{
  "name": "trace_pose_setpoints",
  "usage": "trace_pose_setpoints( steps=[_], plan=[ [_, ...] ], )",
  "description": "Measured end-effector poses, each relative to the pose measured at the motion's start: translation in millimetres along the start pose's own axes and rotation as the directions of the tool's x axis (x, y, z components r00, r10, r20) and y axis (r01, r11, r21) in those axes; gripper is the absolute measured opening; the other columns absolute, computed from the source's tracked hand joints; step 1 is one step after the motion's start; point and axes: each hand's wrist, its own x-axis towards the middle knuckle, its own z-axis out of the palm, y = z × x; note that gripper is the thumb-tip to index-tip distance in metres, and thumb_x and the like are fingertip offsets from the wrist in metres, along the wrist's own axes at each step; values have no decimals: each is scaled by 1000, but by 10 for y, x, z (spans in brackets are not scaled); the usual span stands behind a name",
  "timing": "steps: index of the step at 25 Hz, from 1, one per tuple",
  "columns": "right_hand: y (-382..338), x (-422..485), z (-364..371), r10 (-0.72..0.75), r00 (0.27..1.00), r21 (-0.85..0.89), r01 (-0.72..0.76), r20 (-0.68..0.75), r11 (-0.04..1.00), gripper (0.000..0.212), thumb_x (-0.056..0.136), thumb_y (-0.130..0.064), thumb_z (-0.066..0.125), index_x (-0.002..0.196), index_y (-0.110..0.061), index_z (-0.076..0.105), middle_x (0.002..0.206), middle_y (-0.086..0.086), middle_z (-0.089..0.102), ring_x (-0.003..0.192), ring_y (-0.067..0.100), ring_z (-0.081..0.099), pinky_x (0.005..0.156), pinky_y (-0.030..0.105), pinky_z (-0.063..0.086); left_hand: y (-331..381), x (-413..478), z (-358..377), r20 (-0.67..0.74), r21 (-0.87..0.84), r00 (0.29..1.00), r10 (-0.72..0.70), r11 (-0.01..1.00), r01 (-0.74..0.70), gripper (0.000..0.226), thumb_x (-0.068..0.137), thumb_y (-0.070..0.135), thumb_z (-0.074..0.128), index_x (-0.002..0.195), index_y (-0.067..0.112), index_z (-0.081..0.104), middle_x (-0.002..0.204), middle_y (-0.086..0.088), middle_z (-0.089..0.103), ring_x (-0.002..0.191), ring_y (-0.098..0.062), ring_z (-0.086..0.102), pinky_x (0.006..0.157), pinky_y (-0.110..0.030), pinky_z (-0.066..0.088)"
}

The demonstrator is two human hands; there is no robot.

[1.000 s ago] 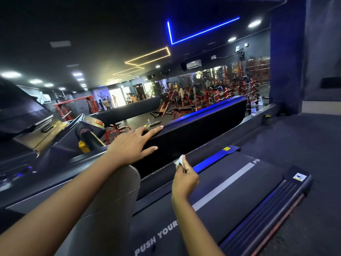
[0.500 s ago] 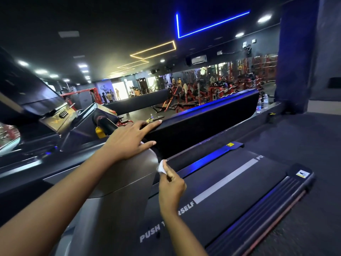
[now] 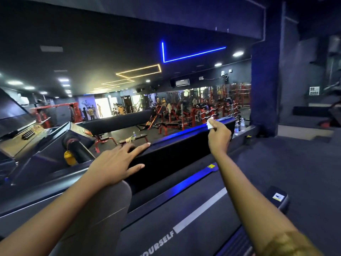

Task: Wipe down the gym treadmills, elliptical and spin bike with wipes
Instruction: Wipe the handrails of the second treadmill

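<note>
The right hand, pinching the wipe, is lifting to the treadmill rail's far end for a pass; the spread left hand is bracing.

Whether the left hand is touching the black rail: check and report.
Touching. The head view shows the left hand lying flat on the black rail, fingers spread over its top edge, thumb against its side, no gap showing.

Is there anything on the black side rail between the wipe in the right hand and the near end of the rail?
Yes. The right hand pinches the wipe at the far part of the side rail. Nearer on the same rail, the left hand rests on its top and would likely block a stroke toward the person.
</note>
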Motion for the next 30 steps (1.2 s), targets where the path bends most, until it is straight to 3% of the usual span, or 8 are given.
trace_pose_setpoints(
  steps=[2, 5, 8, 12, 15, 18, 23, 30],
  plan=[
    [112, 74, 119, -11, 993, -140, 28, 121, 990, 32, 87, 5, 42, 111, 3, 63, 116, 22, 62, 108, 35, 55, 80, 23, 36, 15, -23, 0, -16, -6, 1000, 19, 1000, -19, 76, 75, 74, -5, 144, 45, -17, 144, 4, 33, 119, -18, 48, 86, -33, 50],
    [-15, -250, 265, -146, 971, -251, 192, 191, 949, 27, 84, 4, 48, 102, 1, 68, 104, 19, 65, 94, 32, 58, 77, 28, 39, 18, -37, 23, -31, -17, 999, 9, 1000, -10, 84, 64, 72, -15, 143, 45, -18, 144, 4, 33, 118, -19, 49, 88, -33, 49],
    [-225, -886, 431, -519, 834, -190, 549, 186, 814, 38, 63, 11, 63, 95, -5, 73, 92, 9, 70, 80, 28, 63, 65, 24, 48, 22, -32, 44, -44, -38, 999, 0, 999, -1, 83, 64, 72, -15, 143, 45, -19, 145, 3, 34, 118, -19, 50, 89, -33, 49],
    [-337, -1334, 422, -678, 705, 58, 683, 206, 728, 42, 64, 13, 60, 101, -3, 70, 97, 7, 69, 84, 21, 61, 73, 25, 51, 33, -54, 36, -42, -43, 999, 7, 999, -9, 75, 66, 71, -12, 136, 45, -24, 145, 2, 35, 118, -20, 51, 89, -33, 48],
    [12, -1015, 203, -298, 953, 231, 279, 52, 932, 40, 76, 19, 50, 109, 3, 67, 104, 9, 66, 94, 11, 60, 88, 10, 43, 38, -51, 18, -35, -14, 999, 5, 1000, -5, 73, 76, 71, -5, 143, 43, -19, 146, 3, 33, 118, -19, 50, 90, -33, 48],
    [416, -762, 142, 66, 996, 159, -55, -63, 986, 46, 78, 21, 43, 113, 1, 65, 114, 14, 64, 104, 24, 60, 83, -5, 30, 56, -28, -3, -1, 10, 1000, -31, 999, 31, 67, 89, 66, 14, 145, 43, -15, 145, 2, 33, 121, -20, 47, 90, -33, 47],
    [333, -1400, 402, 66, 998, 149, -64, -7, 987, 48, 77, 22, 46, 114, -2, 65, 111, 12, 62, 96, 17, 56, 82, -5, 30, 41, -14, -4, 6, 2, 998, -59, 998, 59, 67, 93, 60, 27, 148, 42, -8, 143, 1, 35, 123, -23, 46, 87, -36, 47],
    [120, -1869, 206, -184, 972, 260, 142, 144, 955, 53, 68, 16, 42, 105, -8, 71, 105, 0, 67, 100, -5, 56, 90, 7, 40, 29, -32, -36, 56, -32, 994, -92, 995, 94, 67, 93, 60, 30, 148, 41, -2, 147, -1, 34, 126, -25, 45, 93, -37, 45]
  ],
)
